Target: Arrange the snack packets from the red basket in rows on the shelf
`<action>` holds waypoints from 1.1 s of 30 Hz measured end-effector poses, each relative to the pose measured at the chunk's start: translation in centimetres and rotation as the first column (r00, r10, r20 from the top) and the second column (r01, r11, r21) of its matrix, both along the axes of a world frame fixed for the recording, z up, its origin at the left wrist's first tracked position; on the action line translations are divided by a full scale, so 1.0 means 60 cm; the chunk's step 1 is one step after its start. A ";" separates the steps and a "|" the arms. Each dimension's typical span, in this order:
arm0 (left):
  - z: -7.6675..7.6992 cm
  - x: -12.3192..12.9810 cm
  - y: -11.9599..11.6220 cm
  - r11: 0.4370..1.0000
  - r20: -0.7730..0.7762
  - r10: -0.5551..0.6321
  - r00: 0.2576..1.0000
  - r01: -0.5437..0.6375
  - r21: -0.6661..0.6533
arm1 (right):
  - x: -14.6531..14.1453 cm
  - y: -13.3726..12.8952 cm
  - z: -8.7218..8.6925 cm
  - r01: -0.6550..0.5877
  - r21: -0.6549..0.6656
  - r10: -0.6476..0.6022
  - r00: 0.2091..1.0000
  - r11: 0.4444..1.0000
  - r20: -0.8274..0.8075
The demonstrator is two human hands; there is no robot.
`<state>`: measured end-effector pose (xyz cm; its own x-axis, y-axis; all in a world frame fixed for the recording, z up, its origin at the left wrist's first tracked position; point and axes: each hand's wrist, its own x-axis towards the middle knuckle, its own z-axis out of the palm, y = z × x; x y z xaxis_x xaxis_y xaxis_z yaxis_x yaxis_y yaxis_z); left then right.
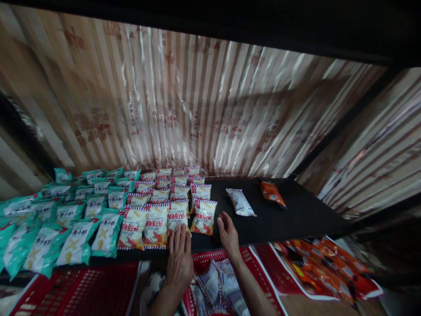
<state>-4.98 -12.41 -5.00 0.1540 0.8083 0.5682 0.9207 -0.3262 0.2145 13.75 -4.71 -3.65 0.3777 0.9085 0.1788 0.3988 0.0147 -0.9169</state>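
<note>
My left hand [180, 256] lies with its fingers stretched out against the lower front of a white-and-red snack bag [177, 214], at the front of the shelf. To the right, my right hand [228, 235] is open, thumb and fingers a little apart. It is just beside the rightmost front snack bag [204, 215], without closing on it; whether it touches the bag I cannot tell. Rows of the same bags stretch back to the wall. Past my right hand, a single silver-white bag [241, 202] lies on the black shelf [210, 245].
Teal snack bags [74, 239] fill the shelf's left side. An orange bag [272, 193] lies farther right. Below are a red basket [79, 285], another with silver-white bags [213, 281], and orange packs [322, 263]. A dark upper shelf [230, 17] overhangs; striped sheeting [184, 101] backs everything.
</note>
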 end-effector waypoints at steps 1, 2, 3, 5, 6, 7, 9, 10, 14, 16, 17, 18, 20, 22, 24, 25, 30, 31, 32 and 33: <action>0.000 0.001 -0.002 1.000 -0.012 -0.005 1.000 0.005 -0.013 | -0.002 -0.004 -0.006 -0.016 -0.014 0.016 1.000 1.000 -0.011; 0.000 0.001 -0.005 1.000 -0.027 -0.008 1.000 0.007 -0.028 | -0.004 -0.006 -0.010 -0.031 -0.026 0.031 0.999 0.999 -0.017; 0.000 0.002 -0.007 0.999 -0.042 -0.007 0.999 0.006 -0.038 | -0.007 -0.006 -0.011 -0.044 -0.038 0.043 0.999 0.998 -0.019; 0.001 0.003 -0.010 0.999 -0.064 -0.003 0.998 0.000 -0.042 | -0.011 -0.005 -0.011 -0.064 -0.048 0.063 0.998 0.997 -0.017; 0.001 0.003 -0.011 0.999 -0.070 0.003 0.998 -0.006 -0.039 | -0.013 -0.003 -0.011 -0.071 -0.046 0.070 0.997 0.996 -0.019; 0.001 0.004 -0.012 0.999 -0.070 0.009 0.998 -0.012 -0.031 | -0.014 -0.002 -0.010 -0.075 -0.042 0.074 0.997 0.996 -0.024; 0.000 0.005 -0.012 1.000 -0.061 0.023 0.998 -0.023 -0.006 | -0.016 0.000 -0.010 -0.075 -0.033 0.074 0.997 0.997 -0.036; -0.001 0.005 -0.012 1.000 -0.056 0.030 0.998 -0.030 0.005 | -0.016 0.000 -0.010 -0.077 -0.030 0.075 0.996 0.997 -0.040; 0.004 0.008 -0.017 0.999 -0.040 0.043 0.998 -0.041 0.035 | -0.019 0.000 -0.008 -0.092 -0.001 0.092 0.995 0.996 -0.045; 0.010 0.011 -0.020 0.999 -0.035 0.033 0.999 -0.031 0.035 | -0.021 0.000 -0.005 -0.101 0.018 0.102 0.993 0.995 -0.052; 0.013 0.014 -0.021 0.999 -0.033 0.025 0.999 -0.024 0.033 | -0.023 0.000 -0.004 -0.109 0.026 0.110 0.992 0.994 -0.058; 0.016 0.017 -0.021 0.999 -0.031 0.018 0.999 -0.017 0.030 | -0.024 0.000 -0.002 -0.118 0.034 0.120 0.991 0.992 -0.064; 0.018 0.026 -0.020 0.999 -0.030 0.017 0.999 -0.016 0.034 | -0.027 0.000 0.000 -0.138 0.050 0.142 0.987 0.989 -0.076; 0.017 0.036 -0.017 0.999 -0.035 0.032 0.999 -0.031 0.044 | -0.028 0.000 0.002 -0.155 0.063 0.160 0.983 0.986 -0.086; 0.014 0.045 -0.014 0.999 -0.048 0.035 0.998 -0.033 0.041 | -0.029 0.001 0.003 -0.168 0.073 0.174 0.980 0.983 -0.092; 0.013 0.049 -0.012 0.999 -0.054 0.032 0.998 -0.030 0.034 | -0.029 0.001 0.003 -0.170 0.076 0.177 0.980 0.982 -0.090; 0.007 0.059 -0.003 0.999 -0.050 0.031 0.998 -0.031 -0.007 | -0.031 0.003 -0.002 -0.186 0.078 0.191 0.980 0.979 -0.053; 0.006 0.060 -0.001 0.999 -0.046 0.034 0.998 -0.034 -0.013 | -0.031 0.004 -0.004 -0.195 0.080 0.200 0.979 0.977 -0.050; 0.006 0.060 0.000 0.999 -0.041 0.037 0.998 -0.038 -0.019 | -0.031 0.005 -0.006 -0.204 0.083 0.208 0.977 0.976 -0.049; 0.005 0.060 0.001 0.999 -0.037 0.038 0.999 -0.039 -0.022 | -0.031 0.006 -0.009 -0.211 0.085 0.216 0.975 0.974 -0.048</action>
